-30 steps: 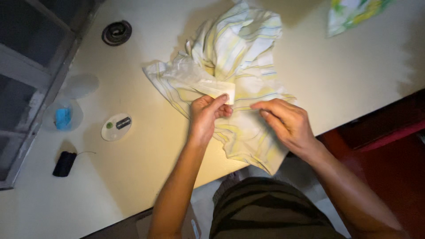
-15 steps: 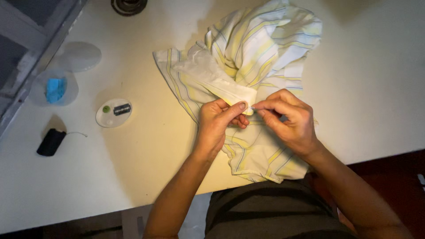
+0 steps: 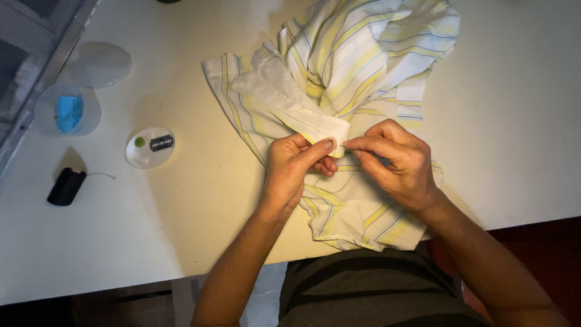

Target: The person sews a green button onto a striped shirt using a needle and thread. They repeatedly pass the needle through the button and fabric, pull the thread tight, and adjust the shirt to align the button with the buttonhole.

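Observation:
A crumpled white shirt [image 3: 357, 66] with yellow and blue stripes lies on the pale table [image 3: 514, 121]. A white folded band of it [image 3: 290, 106], like a collar or cuff, runs down to my hands. My left hand [image 3: 293, 169] pinches the end of that band between thumb and fingers. My right hand [image 3: 393, 160] meets it from the right, fingertips pinched at the same band end. Whether the right hand holds something small there is too fine to see.
At the left sit a small round white lid [image 3: 149, 147] with a razor blade and a green dot, a black thread spool [image 3: 66, 186], and a clear round container [image 3: 66, 112] with something blue, its lid [image 3: 100, 63] beside it. The table's near edge runs below my forearms.
My right hand moved left from the shirt fabric to meet the left hand at the band's end. The view shifted, so the shirt and table items sit slightly higher and left.

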